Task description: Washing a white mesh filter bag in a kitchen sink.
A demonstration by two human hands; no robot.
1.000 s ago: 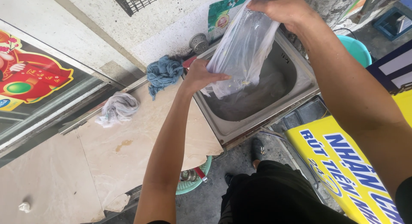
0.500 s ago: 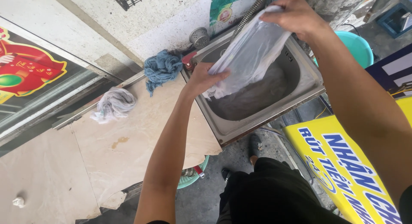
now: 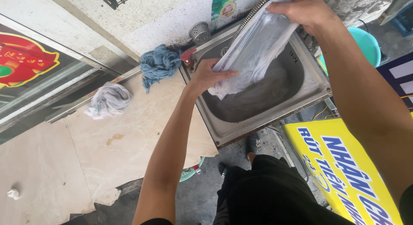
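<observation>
counter: pale stone counter (image 3: 129,139) on my left, edge chipped, small white scrap (image 3: 13,193) lying at its near corner
sink: steel sink (image 3: 307,85) set in the counter's right end, directly under both my hands
sign: yellow sign (image 3: 344,173) leaning below the sink, beside my legs
bag: clear plastic bag (image 3: 258,48), wet-looking, stretched slantwise over the sink basin, top end high, low end down inside
bucket: teal bucket (image 3: 365,44) behind my right arm
blue rag: blue rag (image 3: 160,65) bunched at the sink's left rim
white rag: white rag (image 3: 107,100) crumpled on the counter, well apart from the bag
right hand: right hand (image 3: 301,9) fingers closed, pinching the bag's top edge
left hand: left hand (image 3: 206,76) fingers curled onto the bag's lower end, gripping it
strainer: small metal strainer (image 3: 200,32) behind the sink
</observation>
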